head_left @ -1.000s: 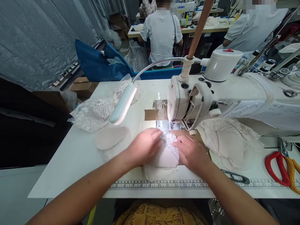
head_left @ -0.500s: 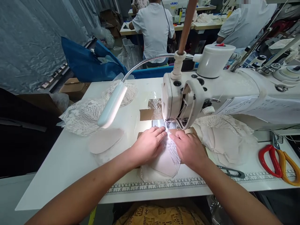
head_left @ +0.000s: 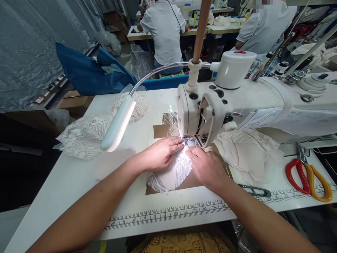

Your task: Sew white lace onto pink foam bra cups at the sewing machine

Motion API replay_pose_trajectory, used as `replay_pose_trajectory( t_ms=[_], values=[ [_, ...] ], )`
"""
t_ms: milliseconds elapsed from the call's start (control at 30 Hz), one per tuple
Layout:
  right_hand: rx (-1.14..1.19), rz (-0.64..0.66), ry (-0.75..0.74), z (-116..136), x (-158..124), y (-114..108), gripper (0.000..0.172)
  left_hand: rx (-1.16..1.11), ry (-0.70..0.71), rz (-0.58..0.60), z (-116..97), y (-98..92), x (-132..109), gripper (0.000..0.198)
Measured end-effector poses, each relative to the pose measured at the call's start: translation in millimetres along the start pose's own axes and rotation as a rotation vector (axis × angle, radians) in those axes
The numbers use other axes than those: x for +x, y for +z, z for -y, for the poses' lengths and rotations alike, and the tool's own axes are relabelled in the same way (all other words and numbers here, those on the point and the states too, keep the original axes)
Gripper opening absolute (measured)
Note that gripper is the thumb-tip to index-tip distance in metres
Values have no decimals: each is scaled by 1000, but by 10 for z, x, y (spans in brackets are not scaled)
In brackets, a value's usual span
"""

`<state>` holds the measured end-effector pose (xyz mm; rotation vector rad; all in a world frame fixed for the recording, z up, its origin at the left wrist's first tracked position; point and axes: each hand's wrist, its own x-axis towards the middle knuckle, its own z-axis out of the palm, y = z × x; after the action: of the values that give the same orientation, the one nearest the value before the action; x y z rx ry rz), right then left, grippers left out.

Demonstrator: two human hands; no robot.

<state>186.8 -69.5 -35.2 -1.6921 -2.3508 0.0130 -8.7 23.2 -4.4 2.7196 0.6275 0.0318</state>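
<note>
A white lace-and-fabric piece (head_left: 170, 175) lies under the head of a white sewing machine (head_left: 189, 109), its upper end at the lit presser foot (head_left: 187, 140). My left hand (head_left: 160, 153) presses on its left side, fingertips and thumb closed together on the cloth close to the foot. On the opposite edge, my right hand (head_left: 204, 163) pinches the lace between thumb and curled fingers. The needle point is hard to make out in the glare. Brown tape (head_left: 189, 181) on the tabletop shows beneath the piece.
Lace pieces (head_left: 84, 135) and a pale oval pad (head_left: 112, 163) lie left, under a gooseneck lamp (head_left: 118, 123). More lace pieces (head_left: 250, 154), a dark flat clip-like tool (head_left: 255, 190) and scissors (head_left: 308, 179) lie right. A ruler strip (head_left: 168, 214) runs along the front. Co-workers sit beyond.
The lace piece has turned and moved away from me; its near end has drawn back from the ruler strip. Both hands stay beside the presser foot. The whole view has shifted slightly.
</note>
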Motion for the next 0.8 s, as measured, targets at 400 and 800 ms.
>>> replay_pose_trajectory(
  t_ms=[400, 800],
  values=[
    [318, -110, 39, -181, -120, -84, 33, 117, -137, -213, -475, 217, -130, 24],
    [415, -9, -24, -182, -142, -159, 33, -20, -112, -287, -403, 322, -179, 18]
  ],
)
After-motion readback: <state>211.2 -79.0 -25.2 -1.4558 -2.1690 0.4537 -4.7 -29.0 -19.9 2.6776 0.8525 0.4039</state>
